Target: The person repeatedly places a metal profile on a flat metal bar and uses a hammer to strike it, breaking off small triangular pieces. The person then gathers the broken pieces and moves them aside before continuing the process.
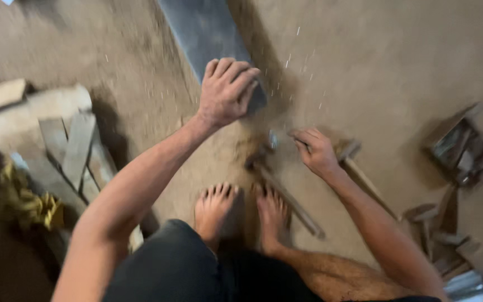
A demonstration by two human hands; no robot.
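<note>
Evidently the person's left hand (pixel 226 92) presses palm-down, fingers curled over the near end of a long grey flat metal bar (pixel 208 33) that runs away toward 12 o'clock across the dusty earthen floor (pixel 375 67); the hold looks meant to keep the bar from shifting. The bar's gripped end lies directly under that hand. At about 4 o'clock from it, the right hand (pixel 315 152) is closed, pinching a small object too blurred to identify, just beside the bar's end. Pale specks hang in the air between 12 and 1 o'clock of the right hand. A wooden-handled hammer (pixel 286 196) lies on the floor at 6 o'clock of the bar, touching the bare feet (pixel 241 210). Stacked wooden offcuts (pixel 74 145) sit at 9 o'clock.
</note>
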